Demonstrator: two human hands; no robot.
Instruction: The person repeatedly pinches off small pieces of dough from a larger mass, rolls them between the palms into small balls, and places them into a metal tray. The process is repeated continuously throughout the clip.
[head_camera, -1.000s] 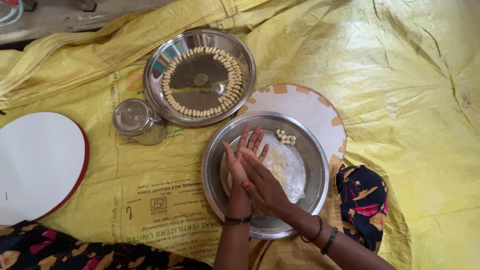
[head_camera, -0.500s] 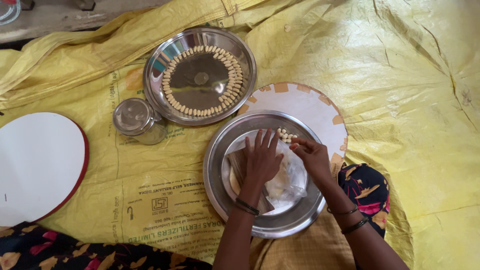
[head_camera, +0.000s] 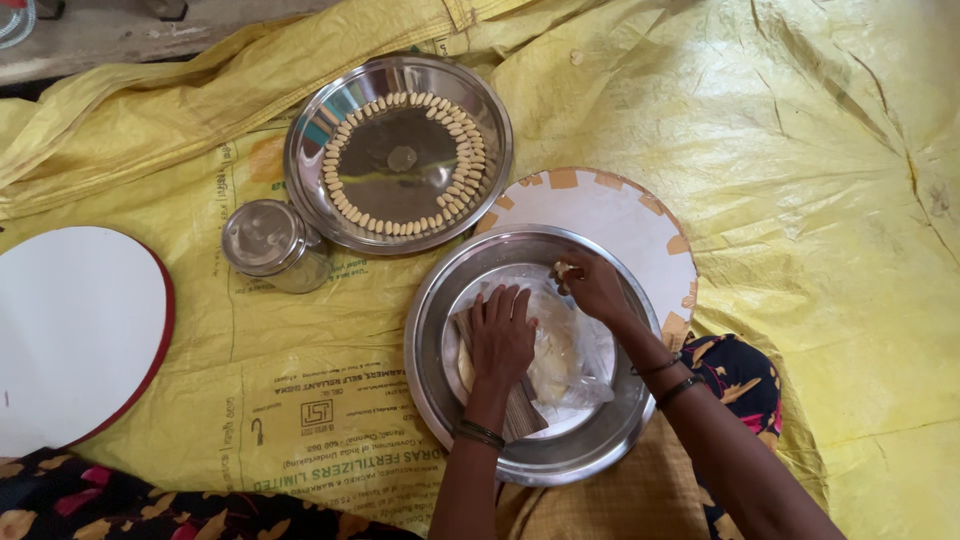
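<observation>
Shaping small dough pieces appears to be the step in hand; the lump of pale dough (head_camera: 552, 352) lies on a clear plastic sheet (head_camera: 590, 375) inside the steel bowl (head_camera: 430, 370), partly under the left hand; the left hand (head_camera: 500, 338) rests flat on it with fingers (head_camera: 497, 305) close together and extended, also covering the top of a ridged wooden board (head_camera: 522, 410) that slants toward the bowl's near wall; the right hand (head_camera: 596, 288) sits at the far side of the bowl, its fingertips pressed together in a pinch on a small bit of dough (head_camera: 563, 270); whether that bit is still joined to the lump cannot be told.

Beyond the bowl, a round white board with orange edge marks (head_camera: 640, 215) lies beneath and behind it; farther off, a steel plate (head_camera: 310, 170) holds a ring of small pale shaped pieces (head_camera: 462, 150) around its edge; a lidded steel jar (head_camera: 265, 240) stands just beside the plate; a white round board with a red rim (head_camera: 70, 330) lies well apart to the left; all rest on a yellow woven sack sheet (head_camera: 800, 200) spread over the floor.

By judgement, the next move calls for a light pinch and the left hand steadying the lump, so that the piece matches those in the ring.
</observation>
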